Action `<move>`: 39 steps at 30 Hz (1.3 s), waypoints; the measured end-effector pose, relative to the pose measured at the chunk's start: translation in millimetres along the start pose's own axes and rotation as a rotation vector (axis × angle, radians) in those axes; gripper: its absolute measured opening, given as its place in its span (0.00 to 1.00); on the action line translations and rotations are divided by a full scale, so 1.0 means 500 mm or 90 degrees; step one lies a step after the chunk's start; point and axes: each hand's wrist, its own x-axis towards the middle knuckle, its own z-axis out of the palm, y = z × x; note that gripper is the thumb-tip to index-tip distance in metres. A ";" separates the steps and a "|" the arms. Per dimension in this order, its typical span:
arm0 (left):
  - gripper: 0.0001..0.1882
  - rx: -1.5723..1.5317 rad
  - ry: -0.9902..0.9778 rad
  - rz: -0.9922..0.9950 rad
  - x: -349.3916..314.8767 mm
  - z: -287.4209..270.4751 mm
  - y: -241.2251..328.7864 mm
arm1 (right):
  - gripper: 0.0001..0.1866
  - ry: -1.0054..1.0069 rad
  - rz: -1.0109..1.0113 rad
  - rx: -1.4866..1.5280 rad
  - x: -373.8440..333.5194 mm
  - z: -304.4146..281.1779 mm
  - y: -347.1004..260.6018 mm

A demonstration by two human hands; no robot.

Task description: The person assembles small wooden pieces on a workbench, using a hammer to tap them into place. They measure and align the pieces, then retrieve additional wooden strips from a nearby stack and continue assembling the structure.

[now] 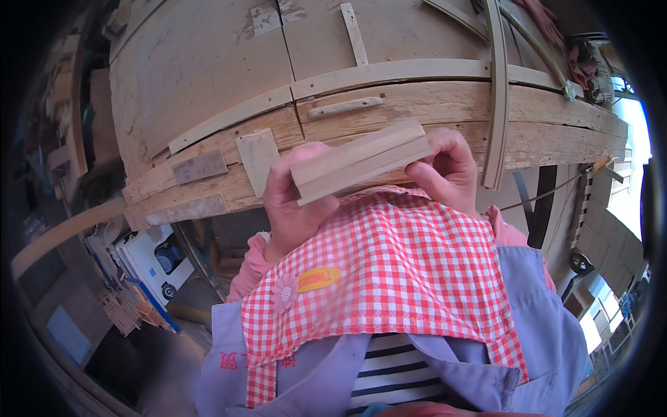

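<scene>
Both hands, left hand (288, 205) and right hand (448, 170), pinching stacked wood strips (361, 161) just above the counter (208, 76) edge, looks like squaring them up; next needs ends flush

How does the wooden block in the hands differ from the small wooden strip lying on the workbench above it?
The wooden block is thick, pale and layered; the wooden strip is thin, single and slender. The block is held in the air by the left hand and right hand; the strip lies flat on the workbench, untouched. Both are light, unpainted wood.
</scene>
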 end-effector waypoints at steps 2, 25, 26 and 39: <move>0.31 -0.045 0.027 -0.054 -0.007 0.002 0.003 | 0.20 -0.032 -0.159 -0.129 0.014 -0.008 0.004; 0.31 -0.195 0.047 -0.301 -0.018 0.023 0.043 | 0.23 -0.282 -0.459 -0.490 0.041 -0.032 -0.037; 0.32 -0.198 0.053 -0.296 -0.019 0.024 0.041 | 0.22 -0.283 -0.462 -0.488 0.040 -0.033 -0.037; 0.28 -0.171 -0.002 -0.254 -0.038 0.019 0.041 | 0.20 -0.293 -0.453 -0.400 0.031 -0.028 -0.034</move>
